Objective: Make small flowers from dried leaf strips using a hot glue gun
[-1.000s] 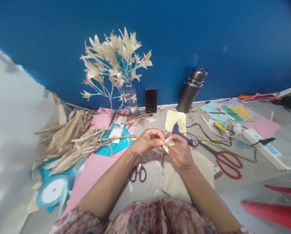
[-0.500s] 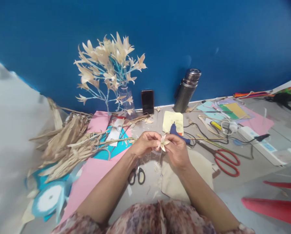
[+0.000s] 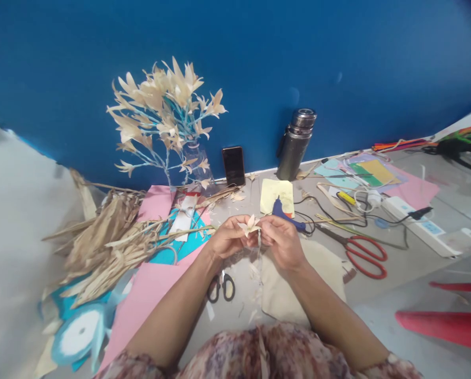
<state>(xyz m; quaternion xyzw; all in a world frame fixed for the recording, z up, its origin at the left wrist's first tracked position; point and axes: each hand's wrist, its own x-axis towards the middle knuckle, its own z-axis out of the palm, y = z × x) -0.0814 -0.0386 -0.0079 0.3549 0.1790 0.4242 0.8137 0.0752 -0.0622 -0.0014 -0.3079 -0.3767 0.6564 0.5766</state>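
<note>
A small cream flower (image 3: 249,226), with pointed petals like dried husk, is between my two hands above the table. My left hand (image 3: 227,238) is closed, pinching the flower from the left and below. My right hand (image 3: 282,241) is closed too, its thumb and fingertips pressed together at the flower's right-hand petals. The flower's base is hidden by my fingers. Just beyond my right hand a blue glue gun (image 3: 283,213) lies on a yellow paper (image 3: 267,193). Small black-handled scissors (image 3: 222,288) lie below my left hand, and a beige cloth-like piece (image 3: 294,295) lies under my right forearm.
Similar flowers (image 3: 160,89) on blue stems stand in a clear bottle (image 3: 198,163) at the back. Beside it are a phone (image 3: 233,166) and a flask (image 3: 296,145). Dried husks (image 3: 113,231) and a ribbon roll (image 3: 79,332) lie left; red-handled scissors (image 3: 365,256) and a power strip (image 3: 421,226) right.
The flower has shifted slightly left and turned, its petals now pointing more upward. My right fingertips have moved to its right edge. The whole view has shifted a little.
</note>
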